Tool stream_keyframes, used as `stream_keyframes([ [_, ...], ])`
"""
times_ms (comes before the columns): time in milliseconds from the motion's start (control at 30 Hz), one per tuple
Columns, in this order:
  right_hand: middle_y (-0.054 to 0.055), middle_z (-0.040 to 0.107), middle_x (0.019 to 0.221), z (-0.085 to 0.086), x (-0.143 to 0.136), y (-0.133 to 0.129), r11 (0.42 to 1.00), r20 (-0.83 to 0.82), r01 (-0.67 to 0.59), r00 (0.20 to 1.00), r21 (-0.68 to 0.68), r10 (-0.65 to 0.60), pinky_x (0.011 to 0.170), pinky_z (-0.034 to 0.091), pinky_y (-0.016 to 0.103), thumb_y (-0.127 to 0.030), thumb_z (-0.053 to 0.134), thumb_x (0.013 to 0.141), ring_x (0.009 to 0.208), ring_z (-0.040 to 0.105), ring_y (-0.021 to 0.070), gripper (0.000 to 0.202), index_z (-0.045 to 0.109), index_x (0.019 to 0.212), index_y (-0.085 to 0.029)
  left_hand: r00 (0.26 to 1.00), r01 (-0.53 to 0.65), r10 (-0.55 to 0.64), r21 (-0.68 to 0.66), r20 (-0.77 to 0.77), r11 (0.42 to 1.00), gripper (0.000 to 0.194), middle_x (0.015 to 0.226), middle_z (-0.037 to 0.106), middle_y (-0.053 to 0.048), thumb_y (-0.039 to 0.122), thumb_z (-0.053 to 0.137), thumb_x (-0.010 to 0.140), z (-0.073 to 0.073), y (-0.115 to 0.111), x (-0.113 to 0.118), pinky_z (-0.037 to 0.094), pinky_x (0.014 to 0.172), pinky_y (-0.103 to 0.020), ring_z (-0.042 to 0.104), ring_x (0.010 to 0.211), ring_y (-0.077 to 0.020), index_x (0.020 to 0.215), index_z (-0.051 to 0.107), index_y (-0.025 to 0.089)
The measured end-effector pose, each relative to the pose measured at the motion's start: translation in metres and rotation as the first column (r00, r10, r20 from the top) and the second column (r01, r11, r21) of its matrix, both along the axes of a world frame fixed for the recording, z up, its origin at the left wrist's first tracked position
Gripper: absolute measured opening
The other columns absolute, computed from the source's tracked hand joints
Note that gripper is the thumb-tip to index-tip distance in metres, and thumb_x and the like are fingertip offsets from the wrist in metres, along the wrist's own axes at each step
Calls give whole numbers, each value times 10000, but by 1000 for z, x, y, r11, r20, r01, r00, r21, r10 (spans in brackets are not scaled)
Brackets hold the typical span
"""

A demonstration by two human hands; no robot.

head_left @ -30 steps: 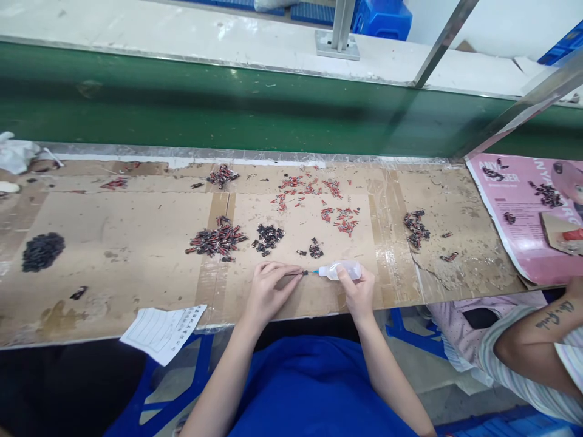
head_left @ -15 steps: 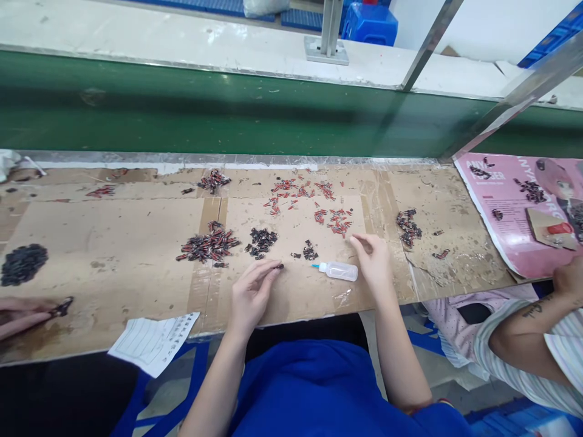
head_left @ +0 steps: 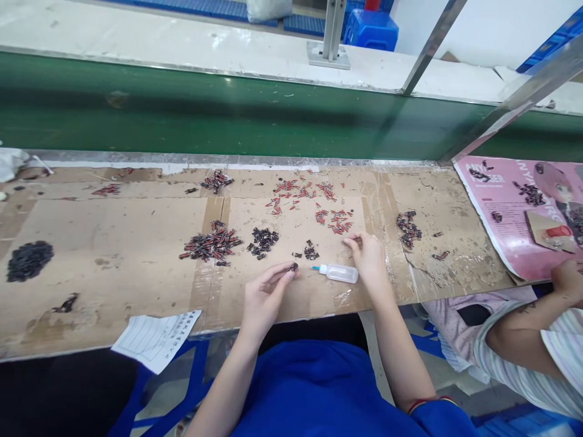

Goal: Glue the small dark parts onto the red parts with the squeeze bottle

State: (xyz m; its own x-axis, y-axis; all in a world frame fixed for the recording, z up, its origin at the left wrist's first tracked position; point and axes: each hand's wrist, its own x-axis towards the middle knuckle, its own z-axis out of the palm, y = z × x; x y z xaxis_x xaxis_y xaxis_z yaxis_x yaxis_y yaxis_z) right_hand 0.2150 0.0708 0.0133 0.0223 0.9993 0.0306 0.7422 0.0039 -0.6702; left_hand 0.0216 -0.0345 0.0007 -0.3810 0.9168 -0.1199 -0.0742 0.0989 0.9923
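My left hand pinches a small dark part between thumb and fingertips, just above the cardboard. My right hand has thumb and forefinger together near the loose red pieces; anything between them is too small to make out. Between my hands lies a clear squeeze bottle with a blue tip. Beyond my left hand are a pile of black parts and a smaller cluster of dark parts. A heap of red-and-black pieces is further left.
A mound of black parts and a dark piece lie at the far left. A paper sheet overhangs the front edge. At right, another person's arm rests near a pink poster. A green panel runs behind.
My left hand has moved right and slightly up with the dark part. My right hand has shifted slightly left. A co-worker's hand at far left has left the view, leaving a dark piece lying there.
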Motion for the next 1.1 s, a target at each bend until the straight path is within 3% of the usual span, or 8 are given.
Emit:
stream_keyframes([
  [67, 66, 748, 806, 5, -8, -14, 999, -225, 30, 974, -33, -36, 752, 527, 376, -257, 667, 781, 753, 675, 225, 77, 697, 799, -189, 1000, 18, -18, 12, 9, 1000, 244, 841, 777, -85, 342, 739, 712, 5, 1, 3, 618, 792, -350, 747, 757, -220, 867, 746, 153],
  [167, 59, 764, 832, 15, -26, -40, 994, -532, -59, 847, -88, 3, 711, 563, 336, -336, 663, 788, 752, 708, 208, 178, 731, 874, -196, 998, 56, -56, 10, -11, 998, 227, 856, 778, -86, 342, 731, 726, 10, 1, 7, 616, 804, -356, 746, 788, -226, 857, 751, 158],
  [267, 57, 769, 854, 23, -40, -60, 982, -653, -147, 756, -119, 34, 685, 582, 307, -358, 659, 793, 792, 725, 209, 183, 740, 837, -201, 994, 82, -81, 10, -77, 997, 204, 880, 777, -80, 340, 717, 744, 11, -1, 9, 612, 815, -355, 740, 824, -227, 858, 758, 176],
  [467, 49, 769, 819, 27, -45, -67, 966, -681, -206, 731, -155, 47, 715, 611, 309, -338, 675, 775, 752, 739, 196, 162, 731, 821, -193, 970, 145, -132, 48, -204, 988, 164, 935, 768, -67, 306, 668, 804, 14, -4, 9, 590, 855, -347, 723, 874, -210, 893, 756, 199],
  [667, 47, 768, 850, 28, -45, -71, 970, -682, -209, 728, -122, 71, 732, 613, 307, -297, 661, 789, 755, 738, 188, 118, 722, 807, -198, 968, 156, -142, 53, -208, 986, 151, 944, 763, -68, 293, 668, 808, 19, -6, 10, 588, 851, -339, 715, 889, -207, 894, 752, 201],
  [967, 41, 748, 836, 15, -45, -76, 977, -570, -171, 794, 129, 214, 774, 588, 338, -284, 651, 834, 793, 708, 190, 95, 727, 810, -232, 988, 151, -150, 14, -44, 988, 207, 854, 773, -76, 351, 714, 742, 23, 0, 14, 615, 793, -337, 735, 794, -215, 828, 745, 166],
  [1100, 43, 748, 820, 10, -47, -76, 974, -572, -141, 790, 179, 219, 761, 586, 351, -274, 647, 835, 779, 704, 194, 97, 735, 807, -244, 988, 145, -145, 11, -48, 989, 202, 846, 769, -78, 345, 706, 743, 23, 2, 15, 612, 779, -318, 730, 761, -200, 824, 736, 161],
])
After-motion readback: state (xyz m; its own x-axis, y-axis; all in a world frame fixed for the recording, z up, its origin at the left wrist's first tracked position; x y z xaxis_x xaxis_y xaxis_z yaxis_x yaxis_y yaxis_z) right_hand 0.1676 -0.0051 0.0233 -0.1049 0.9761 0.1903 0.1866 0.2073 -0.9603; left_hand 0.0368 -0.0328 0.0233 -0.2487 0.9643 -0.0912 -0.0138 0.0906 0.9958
